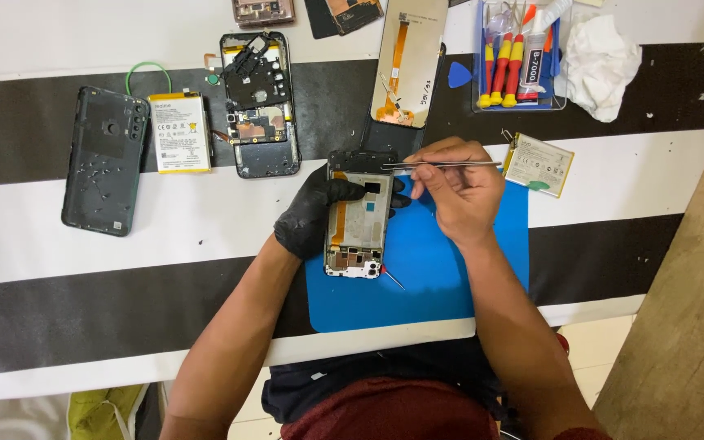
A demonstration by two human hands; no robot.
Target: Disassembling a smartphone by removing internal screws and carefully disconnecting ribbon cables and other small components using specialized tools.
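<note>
While the left hand [311, 213] steadies it, the opened phone [358, 216] lies lengthwise, away from the person.

The counter [83, 244] is covered by a cloth in broad black and white stripes that run from side to side. Right of the counter, a plain wooden panel [686, 326] slants up along the edge of the view. Below the counter's near edge, pale floor tiles [592, 350] show. The light is even and bright, with only soft shadows.
</note>
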